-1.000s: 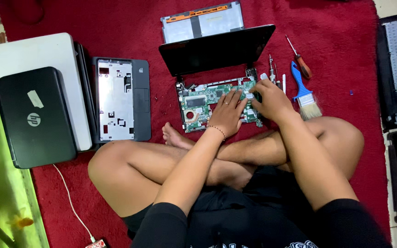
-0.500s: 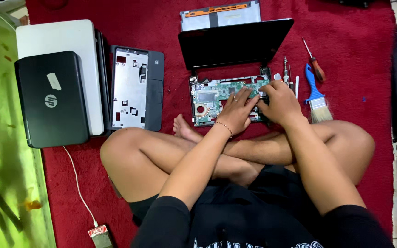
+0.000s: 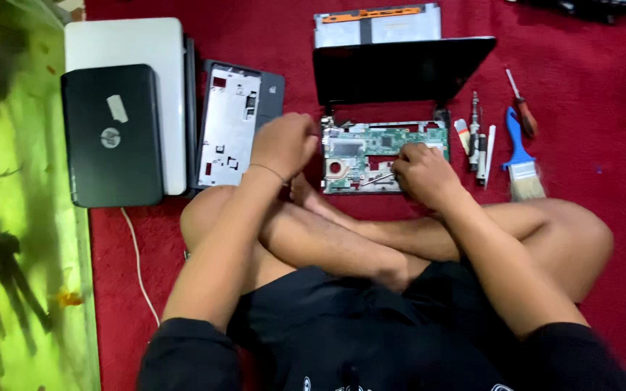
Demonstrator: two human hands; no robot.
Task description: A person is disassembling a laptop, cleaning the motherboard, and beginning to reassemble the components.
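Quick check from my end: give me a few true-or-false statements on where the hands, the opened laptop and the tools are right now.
1. The right hand rests on the green circuit board of the opened laptop. True.
2. The left hand holds the blue-handled brush. False: the brush lies on the red carpet, right of the laptop, and that hand hovers between the grey cover panel and the board.
3. A red-handled screwdriver lies beside the brush. True.
4. The closed black laptop lies under the white one. False: it lies on top.
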